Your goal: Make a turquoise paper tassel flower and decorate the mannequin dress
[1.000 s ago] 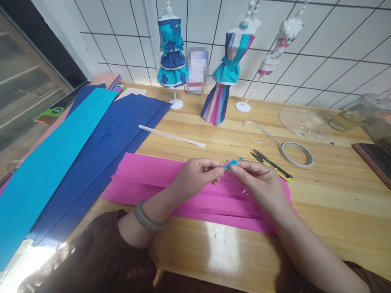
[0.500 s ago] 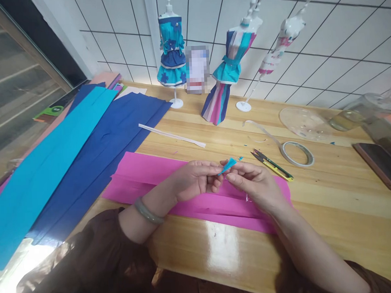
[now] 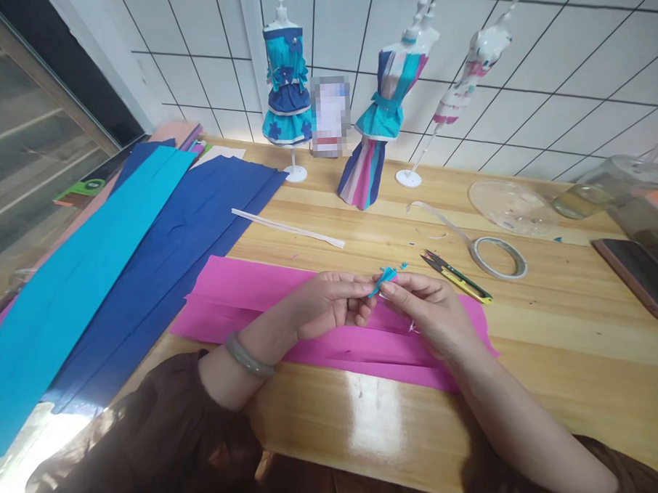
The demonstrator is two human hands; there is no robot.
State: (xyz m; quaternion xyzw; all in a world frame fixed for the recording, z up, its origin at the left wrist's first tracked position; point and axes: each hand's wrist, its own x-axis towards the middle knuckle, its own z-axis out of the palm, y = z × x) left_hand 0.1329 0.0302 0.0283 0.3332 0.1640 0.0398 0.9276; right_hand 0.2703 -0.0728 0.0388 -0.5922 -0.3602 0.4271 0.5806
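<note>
Turquoise strip (image 3: 387, 276), long axis slanting (wider end upper right), pinched by left hand (image 3: 334, 301), right hand (image 3: 433, 307)

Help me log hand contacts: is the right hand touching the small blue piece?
Touching. The head view shows it plainly: the right hand pinches the small blue piece at its right side.

I see bright, soft light on the worktop (image 3: 574, 374). Nearer than both hands, a white glare (image 3: 374, 419) shines on it; far left of the left hand (image 3: 328, 301), strong light washes out one corner. Beyond the right hand (image 3: 435, 307), wall tiles (image 3: 588, 61) look slanted, stretched. One patch (image 3: 331, 115) is pixelated.
</note>
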